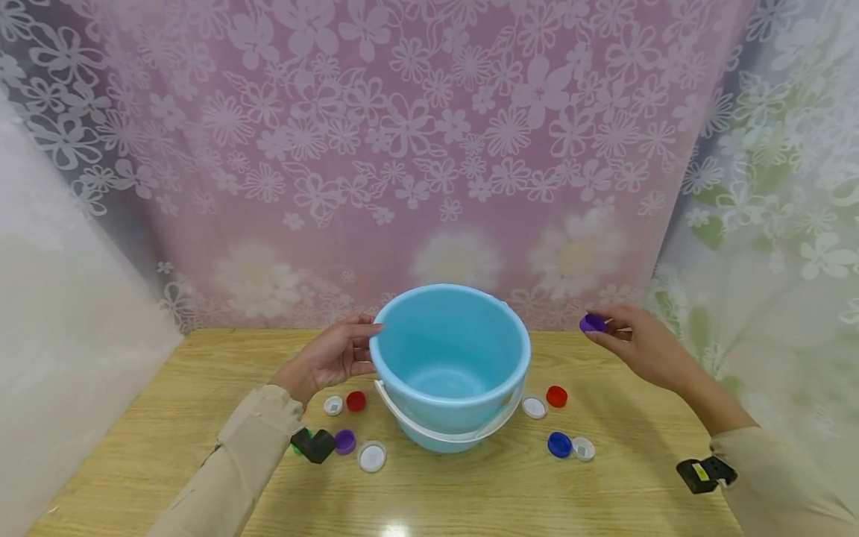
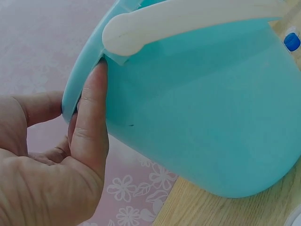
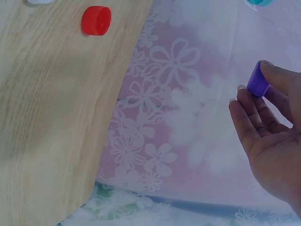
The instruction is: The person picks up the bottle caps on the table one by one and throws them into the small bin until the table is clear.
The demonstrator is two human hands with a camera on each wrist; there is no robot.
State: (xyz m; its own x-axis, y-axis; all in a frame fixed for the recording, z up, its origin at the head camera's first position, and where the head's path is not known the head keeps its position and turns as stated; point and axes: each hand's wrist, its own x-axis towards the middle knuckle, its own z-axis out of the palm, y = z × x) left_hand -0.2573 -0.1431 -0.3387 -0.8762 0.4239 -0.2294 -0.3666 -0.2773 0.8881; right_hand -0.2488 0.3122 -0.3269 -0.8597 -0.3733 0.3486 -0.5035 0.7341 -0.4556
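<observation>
A light blue bucket (image 1: pixel 450 418) stands mid-table, its white handle (image 1: pixel 439 432) hanging down in front. My left hand (image 1: pixel 338 354) grips the bucket's rim on the left side; the left wrist view shows thumb and fingers (image 2: pixel 91 113) on either side of the rim, close to the handle's hinge. Out to the right, my right hand (image 1: pixel 640 347) pinches a purple bottle cap (image 1: pixel 593 323) between thumb and fingertips, raised above the table near its back edge. The same purple cap (image 3: pixel 258 81) shows edge-on in the right wrist view.
Left of the bucket lie a red cap (image 1: pixel 356 401), a purple cap (image 1: pixel 345 441) and white caps (image 1: pixel 372 456); a green one is partly hidden by the wrist camera. To its right are a red cap (image 1: pixel 556 396), a blue cap (image 1: pixel 560 445) and white ones (image 1: pixel 584 449). Patterned curtains surround the table.
</observation>
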